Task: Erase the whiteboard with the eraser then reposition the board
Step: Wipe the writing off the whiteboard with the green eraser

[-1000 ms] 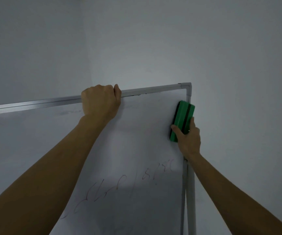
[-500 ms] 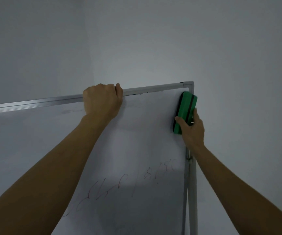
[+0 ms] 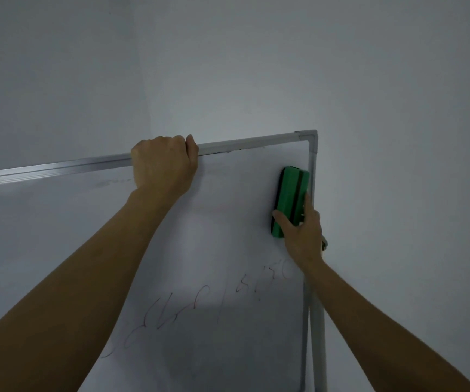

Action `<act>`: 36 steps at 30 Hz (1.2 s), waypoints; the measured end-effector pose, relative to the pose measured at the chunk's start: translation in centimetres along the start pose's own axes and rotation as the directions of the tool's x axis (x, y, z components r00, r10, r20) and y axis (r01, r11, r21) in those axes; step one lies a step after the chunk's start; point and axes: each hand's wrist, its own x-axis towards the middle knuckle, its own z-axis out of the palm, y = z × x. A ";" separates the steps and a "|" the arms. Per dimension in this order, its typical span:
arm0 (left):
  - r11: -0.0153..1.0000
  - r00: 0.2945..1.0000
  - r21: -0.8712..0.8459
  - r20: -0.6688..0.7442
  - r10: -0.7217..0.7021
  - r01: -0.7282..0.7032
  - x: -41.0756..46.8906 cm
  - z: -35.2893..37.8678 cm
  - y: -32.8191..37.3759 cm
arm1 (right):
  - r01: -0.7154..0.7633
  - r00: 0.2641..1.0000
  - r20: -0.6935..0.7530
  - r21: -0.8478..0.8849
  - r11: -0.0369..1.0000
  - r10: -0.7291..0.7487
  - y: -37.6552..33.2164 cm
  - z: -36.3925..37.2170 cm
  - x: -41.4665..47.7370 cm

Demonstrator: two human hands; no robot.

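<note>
Whiteboard (image 3: pixel 228 222) with faint scribbles stands against grey walls (image 3: pixel 397 94).

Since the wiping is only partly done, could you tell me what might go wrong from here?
The green block eraser sits against the white whiteboard's right frame, so a stroke could slip off the edge. Faint writing lies below the right hand and may be missed. The left hand alone steadies the top rail.

Your left hand (image 3: pixel 163 165) is blocking the whiteboard's (image 3: pixel 228 222) top rail, while the board face between it and the eraser (image 3: pixel 290 199) is lying open. The right frame edge (image 3: pixel 312 159) is hemming the eraser in; faint writing (image 3: pixel 199 304) below is sitting unobstructed.
</note>
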 end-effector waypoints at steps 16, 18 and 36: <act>0.932 0.933 -0.115 -0.152 0.326 -0.345 -10.7 3.6 -0.2 | -0.072 0.997 -0.036 -0.044 0.996 0.070 4.6 -0.2 0.7; 0.930 0.936 -0.116 -0.096 0.339 -0.349 -13.0 4.3 -0.6 | 0.005 0.999 0.053 -0.101 0.995 0.000 5.4 1.0 -3.4; 0.958 0.958 -0.030 -0.031 0.284 -0.285 -15.4 5.7 -1.8 | -0.351 0.874 0.223 -0.322 0.879 0.431 16.5 -0.3 -15.6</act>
